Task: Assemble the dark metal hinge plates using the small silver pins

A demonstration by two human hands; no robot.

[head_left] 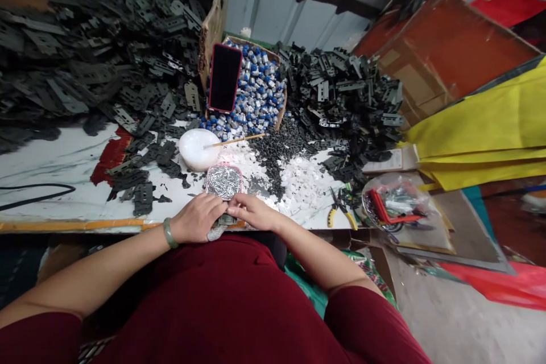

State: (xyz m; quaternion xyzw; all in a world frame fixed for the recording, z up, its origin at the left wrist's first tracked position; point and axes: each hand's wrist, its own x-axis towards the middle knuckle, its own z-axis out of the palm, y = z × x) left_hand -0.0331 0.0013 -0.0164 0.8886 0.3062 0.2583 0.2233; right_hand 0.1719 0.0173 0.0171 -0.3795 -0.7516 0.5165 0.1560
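My left hand and right hand rest curled with fingertips meeting, and I can't tell whether they're grasping anything, while the pink-rimmed tray of silver pins sits just ahead, centred between them on the counter.

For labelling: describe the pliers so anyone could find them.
Find the white-topped workbench and the person's right hand at its front edge. To that hand's right lie the pliers, beside scattered small white pieces; their yellow handles set them apart.

Head camera, facing forward and down (wide view), near the hands
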